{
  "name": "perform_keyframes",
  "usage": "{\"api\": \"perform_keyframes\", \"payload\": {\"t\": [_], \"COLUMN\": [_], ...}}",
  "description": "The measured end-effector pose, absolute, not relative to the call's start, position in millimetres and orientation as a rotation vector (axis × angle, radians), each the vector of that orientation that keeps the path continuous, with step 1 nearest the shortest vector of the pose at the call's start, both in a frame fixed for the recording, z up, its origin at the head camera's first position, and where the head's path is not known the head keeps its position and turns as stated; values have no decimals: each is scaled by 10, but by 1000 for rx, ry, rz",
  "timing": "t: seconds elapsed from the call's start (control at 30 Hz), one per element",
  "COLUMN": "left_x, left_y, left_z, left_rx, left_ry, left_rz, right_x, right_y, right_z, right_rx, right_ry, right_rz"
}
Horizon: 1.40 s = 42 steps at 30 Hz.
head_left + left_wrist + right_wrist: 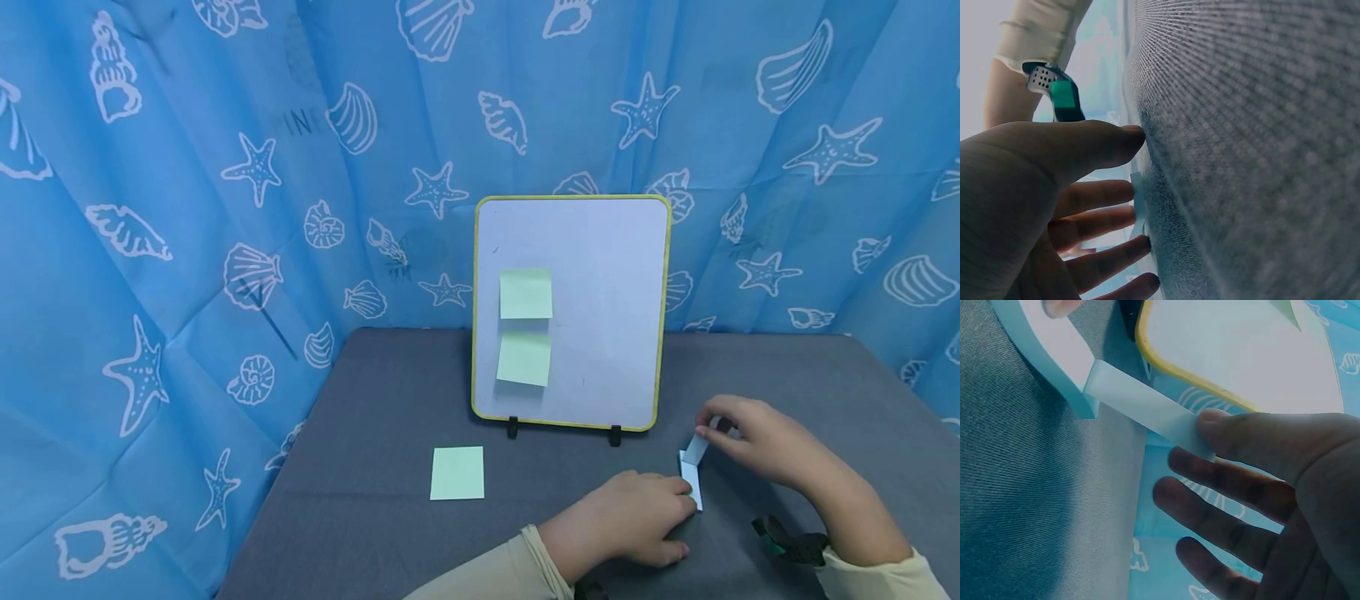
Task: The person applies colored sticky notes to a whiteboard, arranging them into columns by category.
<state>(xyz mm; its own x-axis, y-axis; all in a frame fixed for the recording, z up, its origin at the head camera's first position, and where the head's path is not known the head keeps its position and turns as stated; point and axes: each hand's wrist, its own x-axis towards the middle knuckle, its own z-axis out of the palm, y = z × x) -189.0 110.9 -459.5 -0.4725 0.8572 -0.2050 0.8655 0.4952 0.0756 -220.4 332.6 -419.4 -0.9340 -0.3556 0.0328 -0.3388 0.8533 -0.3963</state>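
Observation:
On the grey cloth lies a narrow pad of pale blue sticky notes (691,487). Fingertips of my left hand (626,517) rest on its near end, the fingers fairly straight in the left wrist view. Between thumb and index finger, my right hand (1310,481) pinches the free end of the pad's top note (1141,400). That note is bent up from the pad and stays joined at a fold, clearest in the right wrist view. The other right fingers are spread loosely below.
A yellow-rimmed whiteboard (600,317) stands behind on black feet (615,436). It bears an upper green sticky note (525,293) and a lower green sticky note (523,360). Another green square note (457,473) lies on the table left of my hands. A blue shell-print curtain (187,208) hangs behind.

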Motion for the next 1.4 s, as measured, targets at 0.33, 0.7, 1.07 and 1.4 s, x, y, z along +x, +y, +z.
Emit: {"api": "perform_keyframes", "payload": {"t": [0.33, 0.7, 1.07, 1.4], "left_x": [-1887, -1872, -1939, -2016], "left_y": [1099, 1100, 1064, 977], "left_z": [-4575, -4589, -4570, -4484], "left_rx": [1483, 1501, 1578, 1554], "left_ry": [2527, 2546, 2553, 2537], "left_rz": [-57, -78, -81, -6], "right_x": [-2206, -2176, -2190, -2155], "right_y": [3331, 3339, 3339, 3283], "right_z": [-4193, -4160, -4093, -4025], "right_rx": [-447, -354, -494, -629], "right_ry": [3114, 3369, 3498, 3492], "right_rz": [-602, -657, -719, -855]}}
